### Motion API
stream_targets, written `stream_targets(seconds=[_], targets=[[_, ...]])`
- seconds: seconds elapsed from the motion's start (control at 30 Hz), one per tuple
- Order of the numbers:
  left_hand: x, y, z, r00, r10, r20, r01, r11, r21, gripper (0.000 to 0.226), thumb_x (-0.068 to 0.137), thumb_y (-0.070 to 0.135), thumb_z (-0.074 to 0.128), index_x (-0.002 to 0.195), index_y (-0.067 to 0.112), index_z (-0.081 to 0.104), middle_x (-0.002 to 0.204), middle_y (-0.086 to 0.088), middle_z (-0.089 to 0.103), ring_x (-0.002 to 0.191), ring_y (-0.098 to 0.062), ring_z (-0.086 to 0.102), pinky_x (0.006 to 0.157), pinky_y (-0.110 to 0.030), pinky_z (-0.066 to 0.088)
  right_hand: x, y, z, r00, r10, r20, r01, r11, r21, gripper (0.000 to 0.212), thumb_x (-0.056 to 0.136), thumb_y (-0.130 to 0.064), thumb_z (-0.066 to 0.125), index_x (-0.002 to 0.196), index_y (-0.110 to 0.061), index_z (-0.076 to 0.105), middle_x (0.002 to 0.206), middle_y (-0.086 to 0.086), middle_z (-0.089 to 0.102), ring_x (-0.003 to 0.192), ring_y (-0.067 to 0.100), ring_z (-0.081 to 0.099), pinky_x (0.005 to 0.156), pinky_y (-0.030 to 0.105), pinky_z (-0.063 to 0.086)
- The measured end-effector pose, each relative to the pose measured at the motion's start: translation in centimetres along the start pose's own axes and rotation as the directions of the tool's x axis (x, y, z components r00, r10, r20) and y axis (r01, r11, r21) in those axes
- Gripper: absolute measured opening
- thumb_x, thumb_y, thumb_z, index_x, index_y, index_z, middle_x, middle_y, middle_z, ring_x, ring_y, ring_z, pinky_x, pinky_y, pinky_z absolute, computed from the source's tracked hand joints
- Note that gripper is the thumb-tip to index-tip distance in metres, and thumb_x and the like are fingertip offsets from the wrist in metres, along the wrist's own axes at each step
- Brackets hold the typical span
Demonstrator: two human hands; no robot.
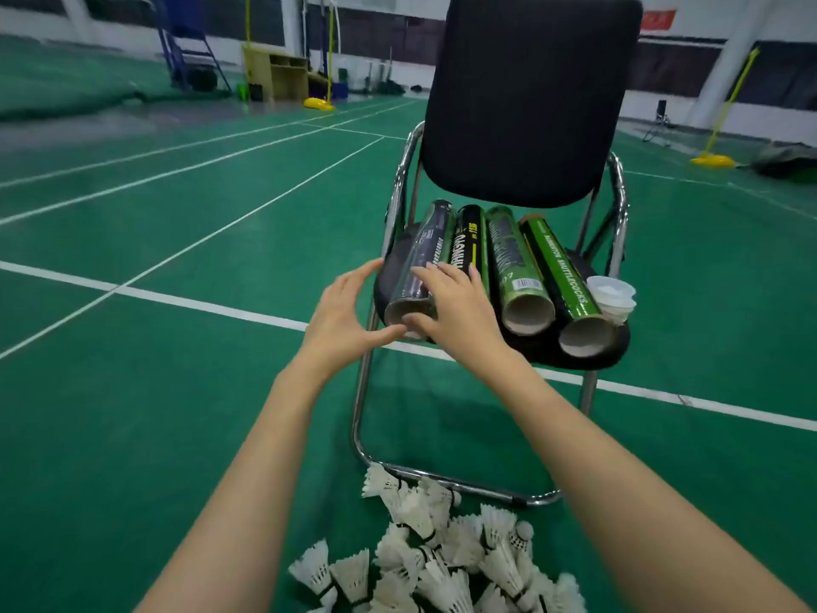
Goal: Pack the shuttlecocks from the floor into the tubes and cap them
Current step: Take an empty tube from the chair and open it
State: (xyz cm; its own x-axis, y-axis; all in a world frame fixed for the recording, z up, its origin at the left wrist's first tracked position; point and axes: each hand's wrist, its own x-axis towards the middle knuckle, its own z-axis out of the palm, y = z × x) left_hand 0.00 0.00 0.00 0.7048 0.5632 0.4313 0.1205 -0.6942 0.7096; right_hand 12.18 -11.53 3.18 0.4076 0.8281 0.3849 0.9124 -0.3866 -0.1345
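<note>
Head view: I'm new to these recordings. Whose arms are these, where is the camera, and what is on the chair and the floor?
There is no machine here. A person wears one camera on the head, looking forward and down, so both bare arms reach into the picture.

A black chair stands on a green sports court. On its seat lie four tubes side by side, open ends toward the camera, beside a stack of white caps.

The left hand is open beside the leftmost tube. The right hand rests on top of that tube; no firm grip shows yet.

A pile of white shuttlecocks lies on the floor below.
</note>
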Motion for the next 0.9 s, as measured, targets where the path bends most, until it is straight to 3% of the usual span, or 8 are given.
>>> stream_targets(seconds=[0.23, 0.4, 0.47, 0.53, 0.6, 0.73, 0.8, 0.9], targets=[[0.5, 0.0, 0.8, 0.995, 0.097, 0.021, -0.098, 0.994, 0.055, 0.091, 0.062, 0.047, 0.077, 0.138, 0.043, 0.027, 0.138, 0.007, 0.038, 0.126, -0.013, 0.032, 0.105, -0.041, 0.031, 0.4, -0.2, 0.0, 0.998, -0.006, -0.068, 0.006, 1.0, 0.007, 0.04, 0.091, -0.021, 0.055, 0.13, -0.015, 0.051, 0.134, 0.003, 0.055, 0.124, 0.018, 0.049, 0.116, 0.034, 0.002], [-0.3, -0.6, 1.1, 0.996, 0.064, 0.059, -0.065, 0.998, 0.014, 0.1, 0.057, 0.046, 0.081, 0.139, 0.043, 0.024, 0.141, 0.012, 0.034, 0.129, -0.01, 0.03, 0.107, -0.039, 0.029, 0.2, -0.4, -1.1, 0.999, 0.032, -0.034, -0.028, 0.992, 0.123, 0.04, 0.092, -0.023, 0.054, 0.131, -0.021, 0.051, 0.133, 0.002, 0.056, 0.141, 0.028, 0.023, 0.108, 0.037, 0.028], [-0.6, -0.4, 0.8, 0.997, 0.059, 0.052, -0.058, 0.998, -0.02, 0.102, 0.055, 0.045, 0.083, 0.137, 0.047, 0.023, 0.141, 0.014, 0.033, 0.129, -0.008, 0.03, 0.107, -0.038, 0.029, 0.1, -0.7, -1.8, 0.997, 0.054, -0.06, -0.039, 0.97, 0.24, 0.045, 0.09, -0.023, 0.056, 0.134, -0.027, 0.048, 0.132, 0.004, 0.057, 0.138, 0.028, 0.03, 0.102, 0.042, 0.036], [-0.7, 0.3, 0.4, 0.997, 0.077, 0.004, -0.076, 0.995, -0.06, 0.101, 0.054, 0.042, 0.084, 0.134, 0.05, 0.024, 0.136, 0.019, 0.034, 0.128, -0.005, 0.032, 0.106, -0.036, 0.032, -0.2, -0.9, -2.9, 0.991, 0.054, -0.121, -0.008, 0.937, 0.348, 0.046, 0.088, -0.022, 0.06, 0.132, -0.024, 0.05, 0.127, 0.004, 0.061, 0.124, 0.024, 0.05, 0.099, 0.04, 0.044], [-0.6, 1.4, 0.0, 0.993, 0.106, -0.046, -0.11, 0.99, -0.088, 0.098, 0.052, 0.044, 0.084, 0.132, 0.05, 0.027, 0.133, 0.022, 0.035, 0.127, -0.003, 0.033, 0.102, -0.033, 0.034, -0.8, -1.4, -4.5, 0.983, 0.076, -0.168, 0.013, 0.88, 0.475, 0.043, 0.086, -0.018, 0.063, 0.129, -0.018, 0.055, 0.121, 0.003, 0.064, 0.113, 0.016, 0.059, 0.097, 0.032, 0.047], [-0.4, 5.4, -0.1, 0.955, 0.246, -0.168, -0.267, 0.956, -0.118, 0.088, 0.055, 0.046, 0.08, 0.132, 0.038, 0.039, 0.136, 0.015, 0.04, 0.126, -0.004, 0.038, 0.098, -0.031, 0.039, -2.8, -2.6, -8.1, 0.963, 0.171, -0.21, 0.02, 0.73, 0.683, 0.041, 0.085, -0.011, 0.064, 0.125, -0.012, 0.057, 0.12, 0.005, 0.064, 0.111, 0.008, 0.059, 0.096, 0.023, 0.047], [-0.4, 7.5, -0.3, 0.931, 0.301, -0.206, -0.329, 0.937, -0.116, 0.08, 0.059, 0.038, 0.083, 0.129, 0.031, 0.044, 0.135, 0.01, 0.045, 0.126, -0.009, 0.041, 0.1, -0.037, 0.04, -4.1, -3.0, -9.9, 0.945, 0.24, -0.223, 0.016, 0.646, 0.763, 0.036, 0.086, -0.009, 0.063, 0.121, -0.01, 0.06, 0.112, 0.001, 0.066, 0.102, 0.002, 0.062, 0.09, 0.015, 0.048], [-0.2, 10.2, -2.2, 0.887, 0.446, -0.123, -0.45, 0.893, -0.007, 0.076, 0.059, 0.048, 0.072, 0.126, 0.024, 0.048, 0.137, 0.006, 0.045, 0.133, -0.017, 0.033, 0.106, -0.05, 0.03, -6.3, -2.9, -12.5, 0.931, 0.3, -0.21, 0.047, 0.471, 0.881, 0.024, 0.085, -0.009, 0.064, 0.108, -0.007, 0.067, 0.096, -0.005, 0.07, 0.085, -0.006, 0.064, 0.074, 0.009, 0.047]])
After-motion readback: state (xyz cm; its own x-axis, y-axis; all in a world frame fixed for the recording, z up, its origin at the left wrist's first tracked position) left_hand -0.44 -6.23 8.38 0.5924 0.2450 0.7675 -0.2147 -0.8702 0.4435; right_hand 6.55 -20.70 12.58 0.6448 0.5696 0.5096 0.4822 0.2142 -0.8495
